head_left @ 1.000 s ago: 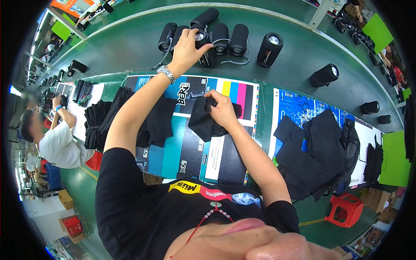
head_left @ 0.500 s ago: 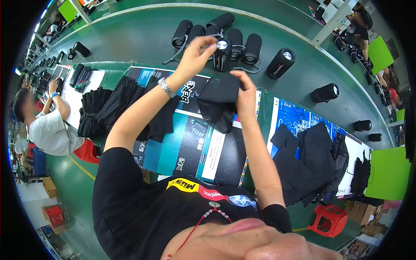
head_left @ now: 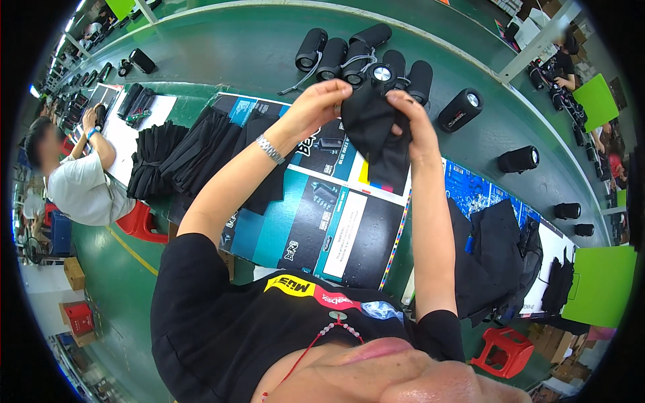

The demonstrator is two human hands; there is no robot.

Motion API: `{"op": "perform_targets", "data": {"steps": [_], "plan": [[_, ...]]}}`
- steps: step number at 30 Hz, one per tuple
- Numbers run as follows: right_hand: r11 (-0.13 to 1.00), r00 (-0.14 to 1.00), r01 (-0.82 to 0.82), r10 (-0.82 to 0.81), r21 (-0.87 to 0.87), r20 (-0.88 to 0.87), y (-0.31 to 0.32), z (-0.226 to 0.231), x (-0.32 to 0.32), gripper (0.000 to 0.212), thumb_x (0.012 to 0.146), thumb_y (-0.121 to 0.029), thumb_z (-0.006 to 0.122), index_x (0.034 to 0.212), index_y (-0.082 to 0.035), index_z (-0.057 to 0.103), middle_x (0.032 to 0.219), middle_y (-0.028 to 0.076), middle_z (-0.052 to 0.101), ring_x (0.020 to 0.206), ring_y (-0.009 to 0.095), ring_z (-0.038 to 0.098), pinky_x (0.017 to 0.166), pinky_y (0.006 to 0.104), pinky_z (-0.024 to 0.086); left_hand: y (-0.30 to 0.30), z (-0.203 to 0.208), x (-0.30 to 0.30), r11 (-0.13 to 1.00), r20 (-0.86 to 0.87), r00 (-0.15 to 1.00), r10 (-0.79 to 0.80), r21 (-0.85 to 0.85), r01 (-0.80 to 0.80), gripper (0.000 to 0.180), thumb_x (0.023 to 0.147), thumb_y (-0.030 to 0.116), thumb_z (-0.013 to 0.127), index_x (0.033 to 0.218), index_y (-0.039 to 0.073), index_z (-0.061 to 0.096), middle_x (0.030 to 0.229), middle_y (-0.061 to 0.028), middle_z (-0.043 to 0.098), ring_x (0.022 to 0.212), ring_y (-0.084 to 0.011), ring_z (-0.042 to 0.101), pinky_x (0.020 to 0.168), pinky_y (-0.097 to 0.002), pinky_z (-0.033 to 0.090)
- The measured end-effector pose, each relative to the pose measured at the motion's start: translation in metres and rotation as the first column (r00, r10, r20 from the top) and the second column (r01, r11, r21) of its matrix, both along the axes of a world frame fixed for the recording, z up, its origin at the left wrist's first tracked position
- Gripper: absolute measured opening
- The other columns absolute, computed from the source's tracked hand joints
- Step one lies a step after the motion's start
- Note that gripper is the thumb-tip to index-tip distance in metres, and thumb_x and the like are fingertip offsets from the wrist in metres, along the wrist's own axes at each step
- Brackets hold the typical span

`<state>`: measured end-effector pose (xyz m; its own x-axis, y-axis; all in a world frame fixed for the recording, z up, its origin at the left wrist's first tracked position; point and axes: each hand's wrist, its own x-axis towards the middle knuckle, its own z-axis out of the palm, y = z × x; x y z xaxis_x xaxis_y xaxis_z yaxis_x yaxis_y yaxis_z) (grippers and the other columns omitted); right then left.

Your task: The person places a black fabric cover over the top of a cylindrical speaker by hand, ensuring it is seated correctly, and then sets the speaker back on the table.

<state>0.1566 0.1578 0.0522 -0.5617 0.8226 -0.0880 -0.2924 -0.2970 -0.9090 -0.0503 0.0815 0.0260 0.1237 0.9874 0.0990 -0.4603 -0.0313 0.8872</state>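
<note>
Below the grip, I see a broad, multicoloured printed sheet (head_left: pixel 272 225); left of it, folded black fabric pieces (head_left: pixel 158 153). I have the left hand (head_left: pixel 316 107) and right hand (head_left: pixel 418 127) pinching a limp black cloth piece (head_left: pixel 368 121) between them; just beyond stands a silver-ended, black cylindrical speaker (head_left: pixel 383 72).

I see bold white lettering on the sheet (head_left: pixel 269 221), small dark print on its white panel (head_left: pixel 346 235), dark letters on the yellow patch (head_left: pixel 290 285) of a shirt (head_left: pixel 215 316), pale ones on its red patch (head_left: pixel 336 299), and a pale mark on a speaker (head_left: pixel 461 110).
</note>
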Motion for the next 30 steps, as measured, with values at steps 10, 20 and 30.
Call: {"op": "perform_targets", "data": {"steps": [10,20,30], "plan": [[0.485,0.612,0.457,-0.780,0.745,0.133,0.058,-0.016,-0.023,0.019,0.076,-0.019,0.071,0.085,-0.003,0.068,0.080,0.014,0.068,0.077,0.029,0.066,0.078,0.0368,0.048,0.112,-0.018,0.016,0.907,-0.235,0.881,0.411,0.006,-0.422,0.015,0.093,0.011,0.057,0.103,0.002,0.062,0.088,0.0001,0.063,0.074,-0.0065,0.058,0.064,-0.0197,0.046],[0.954,0.944,0.288,-0.268,-0.086,0.192,0.129,-0.055,0.028,0.022,0.086,-0.017,0.061,0.082,0.003,0.068,0.071,0.005,0.063,0.056,0.013,0.055,0.051,0.0279,0.040,0.134,-0.020,0.055,0.969,-0.289,0.927,0.238,0.005,-0.247,0.010,0.097,0.016,0.051,0.098,0.009,0.058,0.086,0.0046,0.059,0.073,-0.0027,0.055,0.062,-0.0174,0.043],[0.928,0.777,0.355,-0.359,0.112,0.518,0.117,-0.081,0.027,0.041,0.082,-0.024,0.067,0.102,0.012,0.064,0.093,0.018,0.068,0.082,0.026,0.066,0.073,0.0342,0.049,0.137,-0.032,0.054,0.939,-0.620,0.776,0.114,-0.187,-0.287,0.020,0.093,0.022,0.054,0.091,0.004,0.062,0.074,-0.0004,0.058,0.061,-0.0120,0.057,0.063,-0.0273,0.052]]}}
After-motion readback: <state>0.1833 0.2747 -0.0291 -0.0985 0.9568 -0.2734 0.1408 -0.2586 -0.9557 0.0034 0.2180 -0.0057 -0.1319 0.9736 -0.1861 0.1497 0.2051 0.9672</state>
